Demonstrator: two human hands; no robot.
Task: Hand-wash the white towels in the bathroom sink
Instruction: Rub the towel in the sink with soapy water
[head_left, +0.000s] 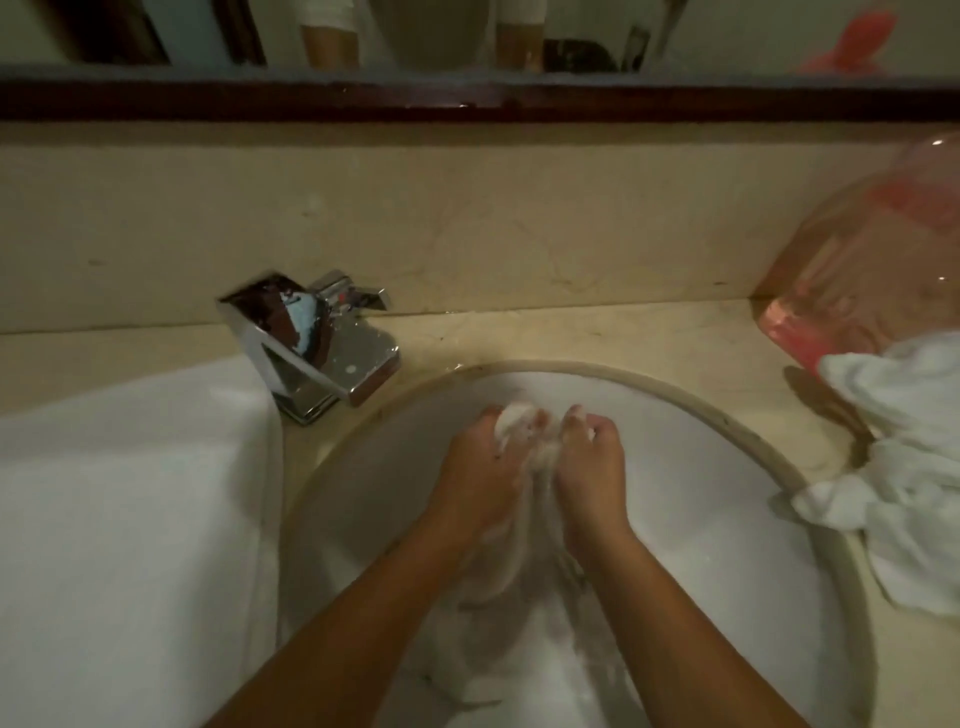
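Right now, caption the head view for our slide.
Left hand and right hand grip a white towel in the sink, near a chrome faucet.

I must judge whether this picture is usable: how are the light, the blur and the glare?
Head view: dim, warm light; the left hand and right hand gripping the soapy white towel are blurred; glare on the square chrome tap; the pink translucent container at the right edge is soft.

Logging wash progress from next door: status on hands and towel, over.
Left hand and right hand both grip bunched white towel in round white sink basin. Second crumpled white towel hangs over right rim, clear of hands.
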